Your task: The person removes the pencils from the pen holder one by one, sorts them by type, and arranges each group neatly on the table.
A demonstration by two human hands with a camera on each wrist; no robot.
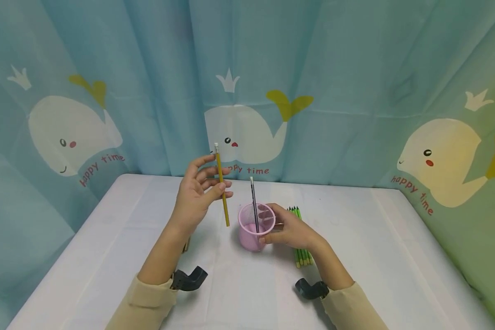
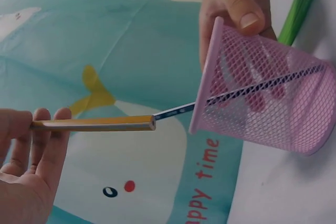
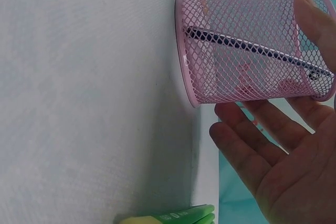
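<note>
My left hand [image 1: 193, 195] pinches a yellow pencil [image 1: 225, 211] between thumb and fingers, above the table and left of the cup. The pencil's white eraser end points up; its lower end, flat in the left wrist view, is outside the cup. A pink mesh pencil cup [image 1: 249, 240] stands on the table, and my right hand [image 1: 294, 230] holds it from the right, thumb at the near side and fingers behind. Inside the cup leans one dark patterned pencil [image 1: 253, 199], its white-tipped end above the rim; it shows through the mesh [image 3: 252, 48] in the right wrist view.
Several green pencils [image 1: 303, 257] lie side by side right of the cup, partly under my right forearm. Brownish pencils [image 1: 187, 245] show beside my left forearm, mostly hidden by it. A blue curtain [image 1: 247, 46] with whale prints hangs behind the white table [image 1: 354, 256].
</note>
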